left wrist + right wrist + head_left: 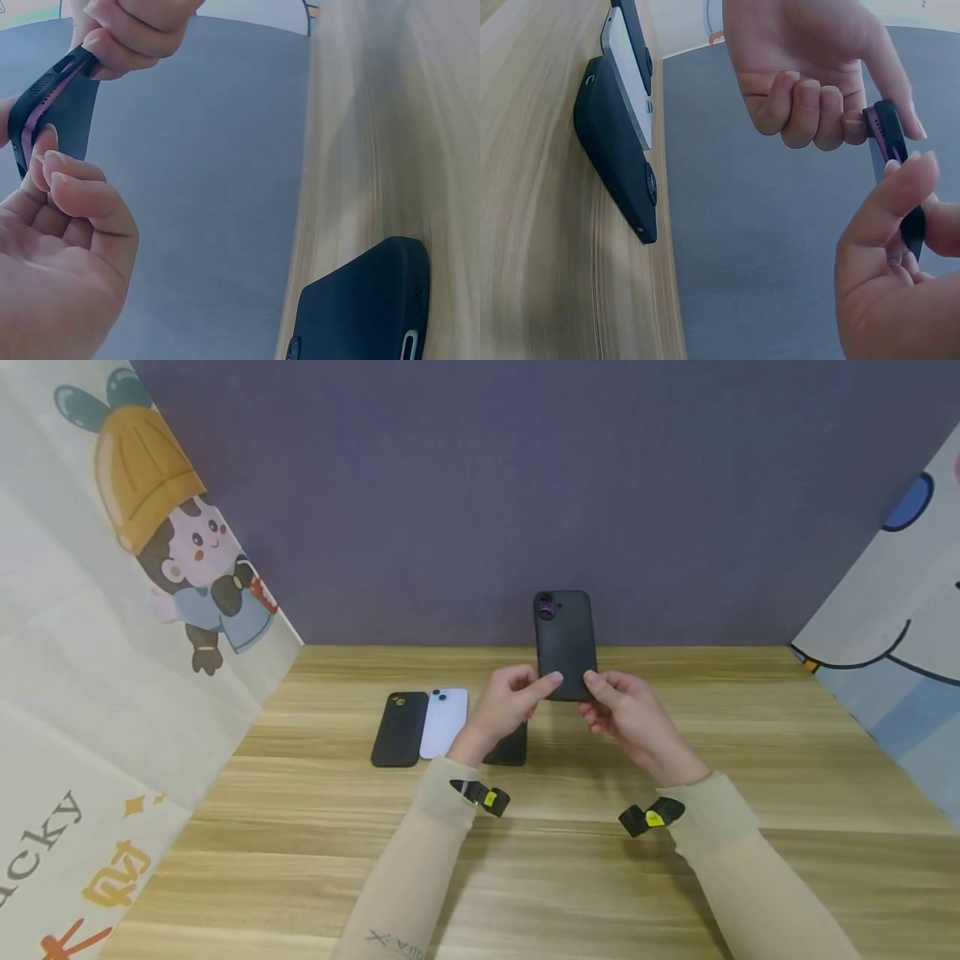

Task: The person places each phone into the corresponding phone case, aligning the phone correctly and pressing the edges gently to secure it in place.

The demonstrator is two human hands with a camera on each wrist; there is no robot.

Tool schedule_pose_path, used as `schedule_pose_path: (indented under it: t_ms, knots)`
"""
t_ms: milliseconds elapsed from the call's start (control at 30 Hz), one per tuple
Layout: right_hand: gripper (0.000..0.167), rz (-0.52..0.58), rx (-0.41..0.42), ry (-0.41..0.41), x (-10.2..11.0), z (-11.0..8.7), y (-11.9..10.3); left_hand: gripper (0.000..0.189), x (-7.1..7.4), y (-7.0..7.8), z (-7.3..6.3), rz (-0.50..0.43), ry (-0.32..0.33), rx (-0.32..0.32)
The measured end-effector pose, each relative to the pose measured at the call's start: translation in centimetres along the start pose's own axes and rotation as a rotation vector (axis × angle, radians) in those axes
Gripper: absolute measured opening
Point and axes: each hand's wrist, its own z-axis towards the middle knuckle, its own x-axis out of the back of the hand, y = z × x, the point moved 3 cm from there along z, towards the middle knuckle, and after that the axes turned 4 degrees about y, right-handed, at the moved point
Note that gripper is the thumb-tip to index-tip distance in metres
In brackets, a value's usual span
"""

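Observation:
Both hands hold a phone in a black case (567, 647) upright above the table, its camera corner at the upper left in the head view. My left hand (504, 706) pinches its lower left corner, the thumb lying on the back. At the lower right corner my right hand (633, 714) grips it the same way, with thumb on the back and fingers behind. A pinkish phone edge (34, 124) shows inside the case rim in the left wrist view. The right wrist view shows the bottom of the case (889, 124) between the fingers of both hands.
On the wooden table (315, 827), left of the held phone, lie a black case (400, 731), a pale lilac phone (446, 724) and another black-cased phone (510, 750), partly hidden by my left hand. A grey-purple panel (480, 502) rises behind the table.

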Motion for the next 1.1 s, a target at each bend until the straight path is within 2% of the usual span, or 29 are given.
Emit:
schedule_pose_path:
  t_ms: [300,733,900,1100]
  knots:
    - [0.036,-0.044,-0.006,-0.043,0.04,-0.05,0.03,0.044,0.14,-0.19,0.06,0.013,-0.004,-0.005]
    - [0.035,-0.084,-0.034,-0.055,-0.01,0.01,-0.01,0.041,0.02,0.12,-0.02,-0.027,0.016,-0.046]
    - [0.035,-0.095,-0.027,-0.049,0.0,0.01,0.01,0.041,0.07,-0.02,-0.07,-0.014,0.014,-0.031]
    - [0.034,-0.12,-0.028,-0.048,-0.03,-0.02,0.02,0.042,0.13,-0.23,-0.18,-0.032,-0.019,0.014]
